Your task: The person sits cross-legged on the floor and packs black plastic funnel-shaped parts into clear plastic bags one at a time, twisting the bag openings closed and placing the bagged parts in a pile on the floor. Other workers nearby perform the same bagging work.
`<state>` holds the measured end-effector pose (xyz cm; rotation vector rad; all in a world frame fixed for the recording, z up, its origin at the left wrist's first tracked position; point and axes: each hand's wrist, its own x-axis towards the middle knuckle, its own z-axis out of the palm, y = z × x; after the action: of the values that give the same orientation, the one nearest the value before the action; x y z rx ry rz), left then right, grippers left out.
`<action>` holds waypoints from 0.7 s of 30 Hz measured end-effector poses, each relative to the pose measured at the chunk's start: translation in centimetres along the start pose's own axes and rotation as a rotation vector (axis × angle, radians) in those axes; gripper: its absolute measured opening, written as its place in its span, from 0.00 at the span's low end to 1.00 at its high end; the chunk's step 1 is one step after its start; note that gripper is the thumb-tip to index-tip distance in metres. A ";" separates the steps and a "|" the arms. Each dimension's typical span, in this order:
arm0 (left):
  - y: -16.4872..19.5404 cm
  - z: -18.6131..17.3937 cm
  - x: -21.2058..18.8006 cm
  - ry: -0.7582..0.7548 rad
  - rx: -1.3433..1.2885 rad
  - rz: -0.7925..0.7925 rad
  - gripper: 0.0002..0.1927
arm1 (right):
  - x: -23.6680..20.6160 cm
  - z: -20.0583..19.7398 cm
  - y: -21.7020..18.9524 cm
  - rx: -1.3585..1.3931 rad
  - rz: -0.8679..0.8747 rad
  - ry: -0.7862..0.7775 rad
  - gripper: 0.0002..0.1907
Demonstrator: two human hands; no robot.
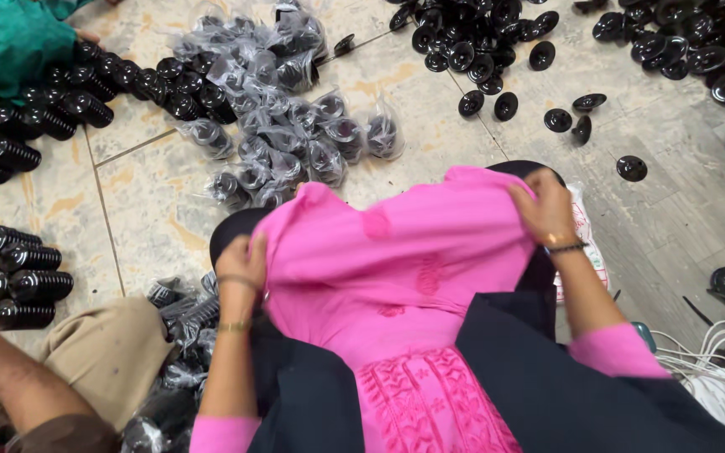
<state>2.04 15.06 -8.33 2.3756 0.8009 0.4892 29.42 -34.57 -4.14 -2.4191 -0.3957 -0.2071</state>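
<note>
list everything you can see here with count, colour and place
pink embroidered cloth garment: one, pink, spread over the lap, centre
round black plastic discs: many, black, loose on the tiled floor, top right
clear plastic-bagged black parts: many, clear and black, floor, top centre
stacked black ribbed rings: many, black, left side
white cables: several, white, lower right
another person's arm: one, lower left
left hand: fingers gripping the pink garment's left edge
right hand: gripping its right edge

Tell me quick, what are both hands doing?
Left hand: closed, gripping the pink cloth.
Right hand: closed, gripping the same pink cloth.
</note>
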 end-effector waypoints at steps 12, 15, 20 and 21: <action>1.0 -9.6 -4.0 0.120 0.387 -0.080 0.28 | 3.6 -7.1 -6.7 -0.450 0.084 -0.370 0.27; 7.9 -1.4 4.2 -0.032 -0.099 -0.066 0.24 | 12.5 2.5 -11.4 0.091 -0.020 -0.379 0.23; 17.0 17.5 12.1 -0.698 -1.094 -0.735 0.34 | 19.3 16.4 -15.7 0.690 0.449 -0.420 0.27; 17.7 19.4 12.6 -0.737 -1.314 -1.003 0.39 | 19.4 17.1 -15.7 0.726 0.542 -0.374 0.27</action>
<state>28.80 3.72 -10.24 0.6556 0.7881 -0.2650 43.19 -7.64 -3.06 -1.7418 0.0456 0.5454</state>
